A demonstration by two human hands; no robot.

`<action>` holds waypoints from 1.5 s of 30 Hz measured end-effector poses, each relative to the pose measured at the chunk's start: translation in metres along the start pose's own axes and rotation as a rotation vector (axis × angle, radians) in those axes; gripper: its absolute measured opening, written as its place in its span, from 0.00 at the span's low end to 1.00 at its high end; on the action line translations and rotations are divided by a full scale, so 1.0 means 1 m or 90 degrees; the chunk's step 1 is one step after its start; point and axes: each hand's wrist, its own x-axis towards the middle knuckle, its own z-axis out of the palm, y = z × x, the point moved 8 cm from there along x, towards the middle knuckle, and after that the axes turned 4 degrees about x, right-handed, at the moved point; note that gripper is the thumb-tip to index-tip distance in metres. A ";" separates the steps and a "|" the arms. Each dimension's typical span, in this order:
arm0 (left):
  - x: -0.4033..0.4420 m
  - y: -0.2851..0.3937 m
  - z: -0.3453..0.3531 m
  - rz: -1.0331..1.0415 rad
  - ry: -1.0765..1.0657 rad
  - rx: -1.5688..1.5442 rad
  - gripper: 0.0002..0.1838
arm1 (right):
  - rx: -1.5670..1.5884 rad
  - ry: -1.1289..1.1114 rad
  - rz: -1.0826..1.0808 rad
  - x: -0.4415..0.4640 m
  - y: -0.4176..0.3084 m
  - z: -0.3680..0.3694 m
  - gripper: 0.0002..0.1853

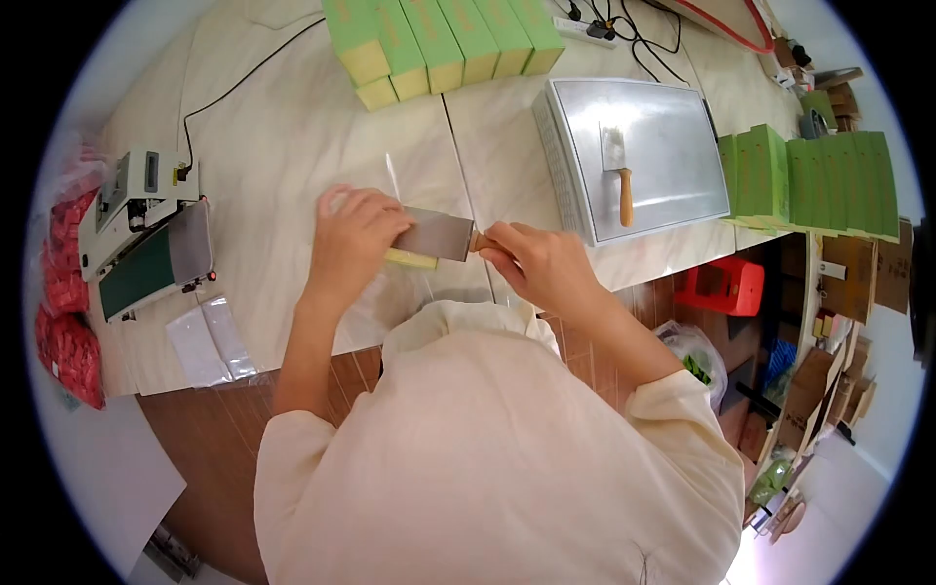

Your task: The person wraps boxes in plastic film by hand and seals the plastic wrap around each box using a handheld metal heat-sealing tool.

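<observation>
My right hand (541, 258) grips the wooden handle of a scraper (436, 234). Its wide metal blade lies flat, pointing left over a box (413, 259), of which only a pale yellow-green edge shows. My left hand (359, 234) curls over the left end of the blade and the box, its fingers closed around that end. Clear plastic film (385, 297) spreads on the table by the box and my left wrist. How far the film covers the box is hidden by the blade and my fingers.
A metal-topped plate (673, 146) at right carries a second scraper (624, 185). Green boxes (458, 44) stand at the back, more green boxes (829, 180) at far right. A sealing machine (146, 234) and clear bags (210, 341) are at left. Black cables (634, 34) run behind.
</observation>
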 end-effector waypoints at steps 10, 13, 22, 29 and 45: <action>-0.100 -0.077 0.043 -0.411 0.047 -0.493 0.52 | 0.101 0.201 0.382 -0.082 0.148 -0.103 0.13; -0.085 -0.075 0.072 -0.410 -0.043 -0.472 0.55 | 0.022 0.358 0.517 -0.131 0.269 -0.110 0.19; -0.034 -0.074 0.098 -0.383 0.005 -0.599 0.47 | -0.259 0.431 0.551 -0.153 0.294 -0.073 0.20; 0.004 -0.002 0.117 -0.548 0.231 -0.471 0.47 | 0.337 0.247 0.258 -0.055 0.118 0.053 0.36; -0.040 -0.007 0.093 -0.586 0.325 -0.912 0.38 | 0.340 0.230 0.111 -0.027 0.033 0.063 0.46</action>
